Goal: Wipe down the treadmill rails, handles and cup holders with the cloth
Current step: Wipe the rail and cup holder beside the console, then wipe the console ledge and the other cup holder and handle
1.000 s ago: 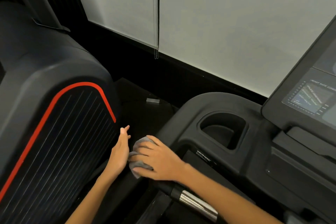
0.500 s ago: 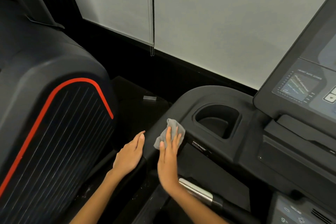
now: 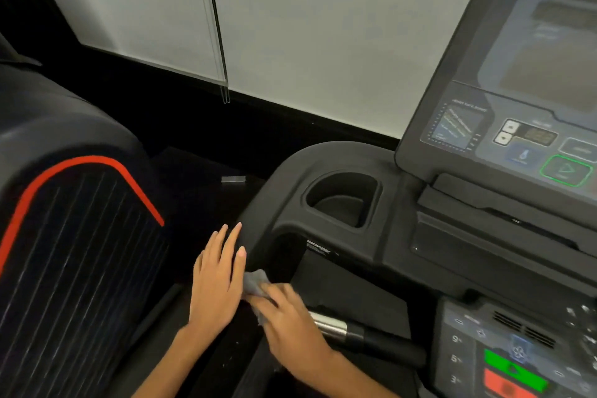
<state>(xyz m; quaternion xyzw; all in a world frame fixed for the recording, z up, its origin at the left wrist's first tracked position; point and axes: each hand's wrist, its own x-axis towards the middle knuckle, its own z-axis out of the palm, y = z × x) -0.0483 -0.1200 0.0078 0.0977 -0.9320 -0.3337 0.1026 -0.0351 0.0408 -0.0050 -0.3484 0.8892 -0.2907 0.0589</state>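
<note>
- the right hand (image 3: 287, 317) presses a small grey cloth (image 3: 255, 283) against the near-left end of the treadmill's console moulding (image 3: 277, 200), where the black plastic drops toward the side handle; its fingers look curled over the cloth, though motion blur softens them.
- the left hand (image 3: 216, 278) lies flat with straight fingers on the outer left face of that same moulding, holding nothing, just beside the cloth.
- most of the cloth is hidden under the right hand; only a crumpled corner shows between the two hands.
- judged from this, the wipe is working on the left corner of the console, so the task looks early to midway; no surface shows a clear wet or clean mark to prove what is already done.
- the left cup holder (image 3: 342, 200), farther and to the right of the hands, is empty and untouched by the cloth at this moment; it probably remains to be wiped inside.
- the chrome-and-black pulse grip handle (image 3: 342, 328), just right of the right hand, also seems left to do.
- the display panel (image 3: 517, 100) at far right and the keypad (image 3: 517, 352) at near right are cut off by the frame, so the right-side rail, handle and cup holder cannot be seen at all.
- the side rails lower down are out of view or lost in dark shadow.
- a neighbouring machine with a red-trimmed black shroud (image 3: 74, 236) fills the left; what kind it is cannot be told.
</note>
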